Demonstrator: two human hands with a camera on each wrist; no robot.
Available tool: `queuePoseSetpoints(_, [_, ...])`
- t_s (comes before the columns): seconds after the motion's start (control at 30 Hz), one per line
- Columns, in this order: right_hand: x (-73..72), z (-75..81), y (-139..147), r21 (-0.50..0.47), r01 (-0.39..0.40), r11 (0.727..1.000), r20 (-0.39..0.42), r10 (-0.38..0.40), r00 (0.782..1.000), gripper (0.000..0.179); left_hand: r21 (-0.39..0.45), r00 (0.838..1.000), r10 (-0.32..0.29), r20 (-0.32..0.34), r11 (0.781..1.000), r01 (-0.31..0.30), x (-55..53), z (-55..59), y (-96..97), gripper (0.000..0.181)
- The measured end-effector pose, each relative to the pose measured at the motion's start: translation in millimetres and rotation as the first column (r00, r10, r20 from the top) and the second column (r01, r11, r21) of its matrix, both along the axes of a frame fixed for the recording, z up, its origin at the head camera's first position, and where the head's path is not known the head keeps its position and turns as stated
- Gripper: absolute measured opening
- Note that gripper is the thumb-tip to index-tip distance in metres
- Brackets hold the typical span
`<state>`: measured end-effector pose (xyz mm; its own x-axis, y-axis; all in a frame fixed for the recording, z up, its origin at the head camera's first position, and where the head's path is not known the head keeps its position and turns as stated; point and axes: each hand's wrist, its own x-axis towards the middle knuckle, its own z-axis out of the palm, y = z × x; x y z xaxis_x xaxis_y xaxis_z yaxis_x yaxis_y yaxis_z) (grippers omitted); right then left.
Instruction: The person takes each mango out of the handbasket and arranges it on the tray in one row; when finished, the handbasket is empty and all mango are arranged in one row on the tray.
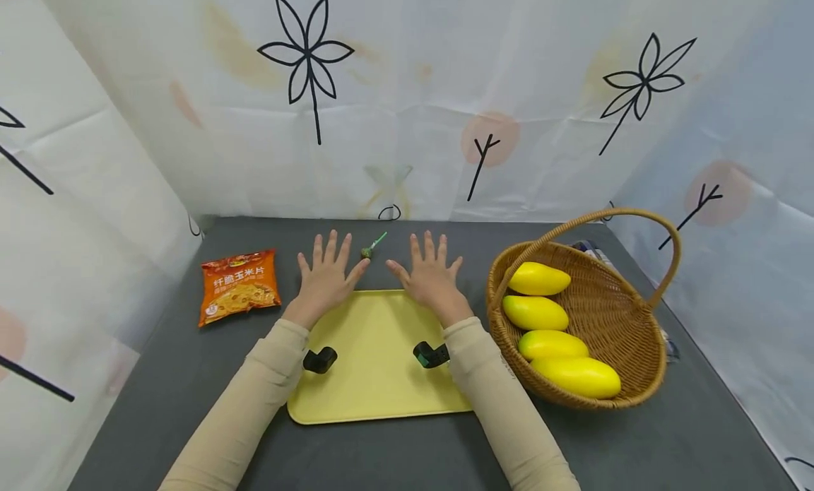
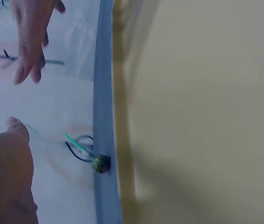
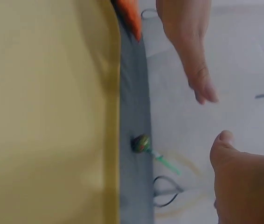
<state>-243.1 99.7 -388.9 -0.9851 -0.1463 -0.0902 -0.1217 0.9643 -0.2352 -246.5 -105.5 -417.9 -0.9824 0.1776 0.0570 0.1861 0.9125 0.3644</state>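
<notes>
My left hand [image 1: 326, 279] is held out over the far left part of a yellow tray [image 1: 375, 364], fingers straight and spread, holding nothing. Mirroring it, my right hand [image 1: 434, 277] spreads its straight fingers over the tray's far right part, also holding nothing. Just past the tray's far edge, between the two hands, lies a lollipop [image 1: 367, 252] with a green stick and a dark green wrapped head. Both wrist views show the lollipop [image 2: 101, 163] beside the tray's rim [image 3: 112, 116], apart from the hands.
Left of the tray lies an orange snack bag [image 1: 239, 286]. On the right stands a wicker basket [image 1: 626, 321] with a tall handle and several yellow mangoes [image 1: 575, 376] inside. Something patterned [image 1: 591, 251] shows partly behind the basket. Printed white cloth [image 1: 407, 123] surrounds the grey table [image 1: 356, 456].
</notes>
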Motion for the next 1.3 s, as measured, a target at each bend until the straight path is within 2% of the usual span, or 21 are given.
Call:
queuePoseSetpoints(0.1, [22.1,12.5,-3.0,-0.021,-0.065,0.998,0.0,0.065,0.998,0.083,0.026,0.998,-0.06,-0.03,0.998,0.061,17.4,3.1,-5.6,0.078])
queuePoseSetpoints(0.17, [42.5,23.4,-2.7,-0.018,-0.134,0.991,-0.006,0.134,0.991,0.081,0.028,0.993,-0.107,-0.046,0.994,0.108,33.6,5.0,-12.4,0.078])
queuePoseSetpoints(0.3, [95.2,45.3,9.8,-0.004,-0.275,0.961,-0.025,0.275,0.961,0.078,0.044,0.979,-0.194,-0.062,0.979,0.197,70.6,2.4,-29.1,0.073])
queuePoseSetpoints(0.4, [132.8,59.7,26.1,0.009,-0.354,0.935,-0.045,0.354,0.934,0.077,0.089,0.974,-0.218,-0.064,0.971,0.223,93.3,-5.4,-42.6,0.071])
queuePoseSetpoints(0.53, [170.0,72.7,54.4,0.05,-0.399,0.916,-0.082,0.402,0.912,0.072,0.193,0.979,-0.198,-0.054,0.96,0.204,109.1,-25.5,-54.4,0.071])
queuePoseSetpoints(0.6, [180.7,78.3,68.8,0.045,-0.39,0.92,-0.082,0.392,0.916,0.066,0.248,0.985,-0.17,-0.035,0.953,0.174,111.9,-37.1,-59.3,0.071])
queuePoseSetpoints(0.67, [185.8,84.4,83.2,0.028,-0.351,0.936,-0.07,0.353,0.933,0.058,0.277,0.99,-0.139,-0.017,0.951,0.139,112.6,-48.1,-63.4,0.072])
queuePoseSetpoints(0.8, [180.2,95.8,115.6,0.002,-0.217,0.976,-0.033,0.217,0.976,0.041,0.285,0.995,-0.102,0.007,0.954,0.096,114.9,-64.5,-70.3,0.076])
queuePoseSetpoints(0.93, [152.3,103.1,150.4,-0.001,-0.111,0.994,0.013,0.111,0.994,0.046,0.275,0.994,-0.104,-0.027,0.955,0.108,118.0,-74.2,-74.5,0.077])
queuePoseSetpoints(1.13, [96.8,94.1,186.1,-0.008,0.003,1.0,0.066,-0.003,0.998,0.062,0.267,0.995,-0.092,-0.041,0.958,0.099,119.7,-79.9,-75.8,0.076])
queuePoseSetpoints(1.3, [61.1,85.4,199.7,-0.021,0.06,0.998,0.151,-0.056,0.987,0.071,0.263,0.995,-0.087,-0.043,0.96,0.096,117.7,-78.4,-76.1,0.077])
